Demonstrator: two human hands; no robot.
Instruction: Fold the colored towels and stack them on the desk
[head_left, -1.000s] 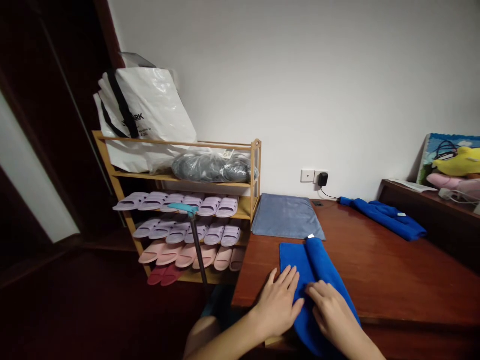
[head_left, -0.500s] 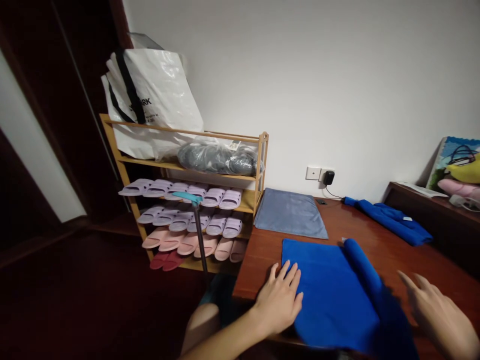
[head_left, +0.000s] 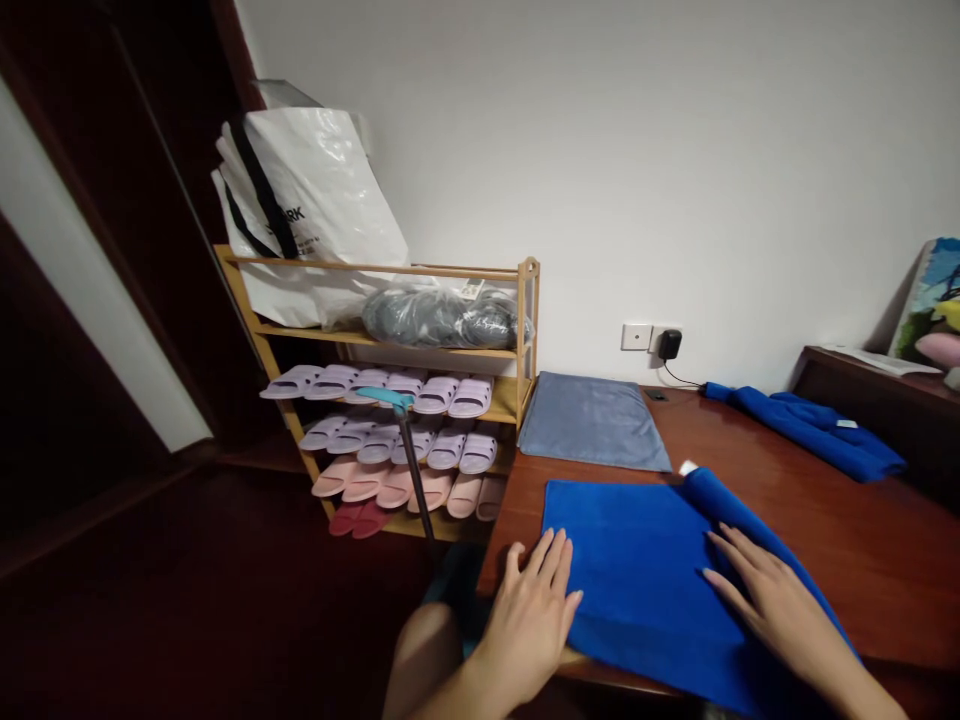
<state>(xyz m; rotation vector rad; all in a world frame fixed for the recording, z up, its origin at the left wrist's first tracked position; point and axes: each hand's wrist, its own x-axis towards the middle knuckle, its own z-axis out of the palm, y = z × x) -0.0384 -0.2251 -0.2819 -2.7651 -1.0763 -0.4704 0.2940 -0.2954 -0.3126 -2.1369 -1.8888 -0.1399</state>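
A bright blue cloth point(head_left: 630, 560) lies spread on the wooden table, its right side gathered into a long roll or fold. A small white tag shows at the far end of that roll. My left hand point(head_left: 529, 605) rests flat on the cloth's left edge with its fingers stretched out. On the right part of the cloth, beside the rolled side, lies my right hand point(head_left: 765, 585), fingers extended and slightly apart. The near edge of the cloth hangs over the table's front edge. Behind it lies a folded grey-blue cloth point(head_left: 596, 420), touched by neither hand.
Another blue cloth point(head_left: 817, 430) lies bunched at the table's back right. A black plug point(head_left: 670, 345) sits in the wall socket. Left of the table stands a wooden shoe rack point(head_left: 529, 330) with several slippers, a white bag point(head_left: 322, 190) and a blue-topped pole point(head_left: 416, 470).
My right hand has moved left from beyond the roll onto the blue cloth. My left hand still lies on the left edge. The view has shifted slightly.
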